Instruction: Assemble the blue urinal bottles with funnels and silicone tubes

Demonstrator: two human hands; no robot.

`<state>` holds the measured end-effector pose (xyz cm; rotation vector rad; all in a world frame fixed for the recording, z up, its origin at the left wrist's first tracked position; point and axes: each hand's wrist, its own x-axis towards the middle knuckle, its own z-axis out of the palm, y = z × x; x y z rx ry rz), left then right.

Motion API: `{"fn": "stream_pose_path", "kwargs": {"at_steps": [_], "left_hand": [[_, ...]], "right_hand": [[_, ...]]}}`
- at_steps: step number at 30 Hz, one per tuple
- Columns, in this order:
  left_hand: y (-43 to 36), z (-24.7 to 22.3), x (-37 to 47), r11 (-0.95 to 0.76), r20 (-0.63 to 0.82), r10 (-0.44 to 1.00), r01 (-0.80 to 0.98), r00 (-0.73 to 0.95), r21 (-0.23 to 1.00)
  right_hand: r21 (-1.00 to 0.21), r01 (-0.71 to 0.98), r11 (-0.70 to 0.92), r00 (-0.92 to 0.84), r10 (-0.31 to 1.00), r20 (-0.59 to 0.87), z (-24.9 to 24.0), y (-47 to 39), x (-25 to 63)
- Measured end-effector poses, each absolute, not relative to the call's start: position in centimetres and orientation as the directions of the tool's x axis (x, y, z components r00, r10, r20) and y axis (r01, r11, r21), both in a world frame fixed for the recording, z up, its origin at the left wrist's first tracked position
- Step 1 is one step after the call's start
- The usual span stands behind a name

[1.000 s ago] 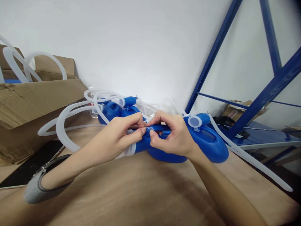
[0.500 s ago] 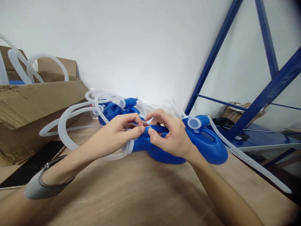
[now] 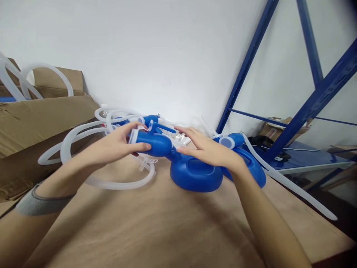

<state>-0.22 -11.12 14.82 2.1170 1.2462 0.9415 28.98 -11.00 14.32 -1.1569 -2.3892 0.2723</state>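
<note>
Head view: I have the left hand (image 3: 118, 144) gripping a white-rimmed blue plastic cylinder (image 3: 156, 145) at ten o'clock from a rounded, loop-handled blue plastic bottle (image 3: 192, 180). The right hand (image 3: 208, 148) spreads its fingers wide, contact unclear. I should steady the cylinder, not twist it.

Blue racking (image 3: 320, 95) and cardboard box (image 3: 41, 119) suggest a workshop.

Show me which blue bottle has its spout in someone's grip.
The front middle bottle: the left hand grips its spout. Neither hand grips the bottle to its right or the spout behind.
</note>
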Motion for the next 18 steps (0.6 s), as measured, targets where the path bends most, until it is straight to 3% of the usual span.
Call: {"fn": "stream_pose_path", "kwargs": {"at_steps": [3, 6, 10, 14, 18], "left_hand": [[-9.8, 15.0, -1.8, -0.307, 0.176, 0.945, 0.572, 0.274, 0.761], [-8.4, 14.4, -3.3, -0.209, 0.069, 0.969, 0.629, 0.239, 0.749], [-6.6, 13.3, -5.0, -0.142, -0.010, 0.979, 0.721, 0.202, 0.679], [-5.6, 12.9, -6.3, -0.117, -0.057, 0.975, 0.719, 0.214, 0.685], [-5.4, 13.2, -7.2, -0.095, -0.061, 0.982, 0.743, 0.180, 0.662]], "right_hand": [[-0.327, 0.838, 0.438, -0.482, 0.874, -0.063, 13.9, -9.1, 32.2], [-0.351, 0.851, 0.390, -0.494, 0.823, -0.282, 12.3, -6.8, 33.7], [-0.458, 0.808, 0.370, -0.530, 0.797, -0.291, 10.6, -5.0, 33.8], [-0.455, 0.815, 0.359, -0.511, 0.815, -0.273, 10.6, -5.1, 33.5], [-0.451, 0.789, 0.417, -0.521, 0.843, -0.132, 10.3, -4.7, 33.4]]}}
